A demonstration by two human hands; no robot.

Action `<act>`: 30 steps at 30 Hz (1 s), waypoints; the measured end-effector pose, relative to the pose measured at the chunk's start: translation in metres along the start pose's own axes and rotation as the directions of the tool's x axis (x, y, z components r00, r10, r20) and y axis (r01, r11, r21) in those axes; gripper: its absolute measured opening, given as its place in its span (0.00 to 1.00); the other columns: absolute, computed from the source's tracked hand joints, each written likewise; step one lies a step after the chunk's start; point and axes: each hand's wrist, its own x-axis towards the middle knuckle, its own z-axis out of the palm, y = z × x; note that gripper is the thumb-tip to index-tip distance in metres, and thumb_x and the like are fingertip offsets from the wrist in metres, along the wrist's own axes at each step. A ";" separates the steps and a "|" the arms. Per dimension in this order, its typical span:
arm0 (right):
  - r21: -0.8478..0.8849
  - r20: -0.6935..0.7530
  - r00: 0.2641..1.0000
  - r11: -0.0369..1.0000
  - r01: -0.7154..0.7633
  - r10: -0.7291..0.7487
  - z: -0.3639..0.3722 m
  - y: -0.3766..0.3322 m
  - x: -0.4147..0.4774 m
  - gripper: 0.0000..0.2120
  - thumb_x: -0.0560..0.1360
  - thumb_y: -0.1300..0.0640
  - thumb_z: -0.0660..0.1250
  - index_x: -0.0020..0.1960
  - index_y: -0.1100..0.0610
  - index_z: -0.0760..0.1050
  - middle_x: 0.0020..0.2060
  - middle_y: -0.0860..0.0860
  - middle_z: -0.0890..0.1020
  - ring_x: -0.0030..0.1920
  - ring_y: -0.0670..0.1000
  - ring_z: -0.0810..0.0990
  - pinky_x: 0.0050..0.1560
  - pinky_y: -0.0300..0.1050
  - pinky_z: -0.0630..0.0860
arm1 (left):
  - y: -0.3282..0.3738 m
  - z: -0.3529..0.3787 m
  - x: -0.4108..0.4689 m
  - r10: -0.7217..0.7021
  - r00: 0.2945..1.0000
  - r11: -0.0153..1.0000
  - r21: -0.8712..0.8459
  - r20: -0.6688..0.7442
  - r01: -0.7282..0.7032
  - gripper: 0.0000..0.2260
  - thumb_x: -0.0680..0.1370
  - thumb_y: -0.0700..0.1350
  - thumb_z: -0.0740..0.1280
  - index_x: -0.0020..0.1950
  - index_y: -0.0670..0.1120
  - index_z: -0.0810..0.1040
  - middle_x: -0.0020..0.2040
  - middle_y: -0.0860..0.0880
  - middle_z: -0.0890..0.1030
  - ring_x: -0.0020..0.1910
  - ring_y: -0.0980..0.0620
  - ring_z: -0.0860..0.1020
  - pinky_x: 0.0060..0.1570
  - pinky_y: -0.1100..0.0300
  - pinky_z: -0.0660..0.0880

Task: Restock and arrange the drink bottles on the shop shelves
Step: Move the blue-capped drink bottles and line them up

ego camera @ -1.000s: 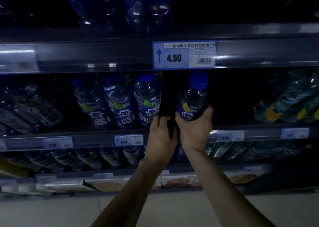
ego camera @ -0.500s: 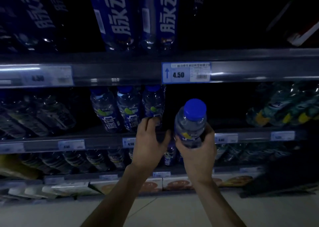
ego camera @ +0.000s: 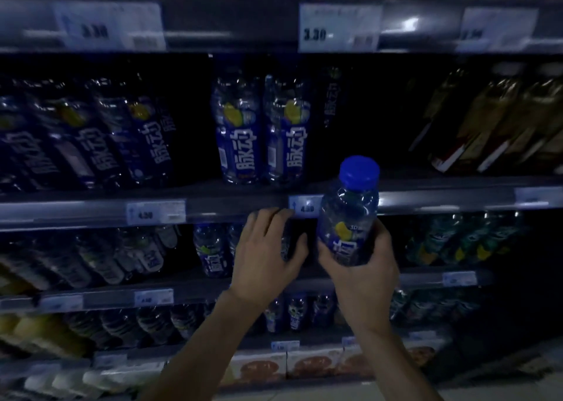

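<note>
My right hand (ego camera: pixel 362 274) grips a small clear bottle (ego camera: pixel 350 214) with a blue cap and blue label, held upright in front of the shelf edge (ego camera: pixel 237 207). My left hand (ego camera: pixel 268 254) hovers just left of it, fingers spread and holding nothing, over a dark gap in the lower shelf row. Two tall blue-labelled bottles (ego camera: pixel 262 132) stand on the shelf above the hands, with dark free space to their right. More small blue bottles (ego camera: pixel 213 251) stand on the shelf to the left of my left hand.
Tall blue bottles (ego camera: pixel 100 138) lean in a row at upper left. Amber bottles (ego camera: pixel 493 126) fill the upper right, green-labelled ones (ego camera: pixel 457 242) the right of the lower shelf. Price tags (ego camera: pixel 338 28) line the shelf edges. Boxed goods (ego camera: pixel 274 367) sit on the bottom shelf.
My right hand pulled the bottle out of the lower shelf and raised it to the level of the shelf edge above. My left hand opened and lifted. The view tilted upward.
</note>
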 end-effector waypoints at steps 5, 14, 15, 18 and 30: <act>0.021 -0.002 1.000 1.000 -0.017 0.017 -0.004 -0.029 0.034 0.32 0.63 0.45 0.78 0.63 0.49 0.70 0.51 0.40 0.78 0.51 0.33 0.77 0.44 0.24 0.72 | 0.009 -0.006 0.033 0.017 0.999 0.995 0.101 0.045 -0.022 0.23 0.76 0.52 0.64 0.66 0.40 0.72 0.61 0.42 0.76 0.62 0.42 0.72 0.63 0.48 0.70; 0.059 0.008 1.000 0.998 -0.011 0.011 -0.009 -0.049 0.075 0.29 0.64 0.52 0.79 0.61 0.46 0.71 0.47 0.35 0.79 0.45 0.31 0.78 0.38 0.24 0.73 | 0.014 -0.003 0.042 -0.007 0.993 0.969 0.246 0.115 -0.022 0.24 0.75 0.54 0.62 0.65 0.41 0.74 0.62 0.43 0.76 0.63 0.40 0.72 0.64 0.46 0.69; 0.057 0.010 1.000 0.998 -0.016 0.015 -0.009 -0.051 0.079 0.29 0.64 0.51 0.79 0.61 0.46 0.71 0.48 0.36 0.79 0.46 0.32 0.78 0.39 0.24 0.73 | 0.013 -0.003 0.043 -0.002 0.993 0.966 0.255 0.114 -0.028 0.24 0.75 0.54 0.62 0.65 0.41 0.74 0.62 0.43 0.76 0.62 0.40 0.72 0.64 0.46 0.70; 0.051 0.016 1.000 0.998 -0.021 0.021 -0.006 -0.054 0.092 0.27 0.64 0.51 0.79 0.60 0.47 0.72 0.48 0.37 0.79 0.47 0.32 0.78 0.41 0.24 0.73 | 0.012 -0.004 0.044 0.011 0.993 0.964 0.263 0.118 -0.042 0.24 0.75 0.54 0.62 0.64 0.41 0.75 0.61 0.43 0.77 0.61 0.40 0.73 0.61 0.46 0.71; 0.036 0.092 0.994 0.998 -0.059 0.056 0.006 -0.056 0.127 0.22 0.65 0.50 0.78 0.57 0.51 0.76 0.45 0.40 0.82 0.43 0.34 0.80 0.40 0.26 0.75 | 0.009 -0.002 0.040 0.034 0.991 0.960 0.270 0.128 -0.067 0.22 0.77 0.53 0.62 0.64 0.41 0.75 0.62 0.43 0.77 0.63 0.40 0.73 0.62 0.45 0.71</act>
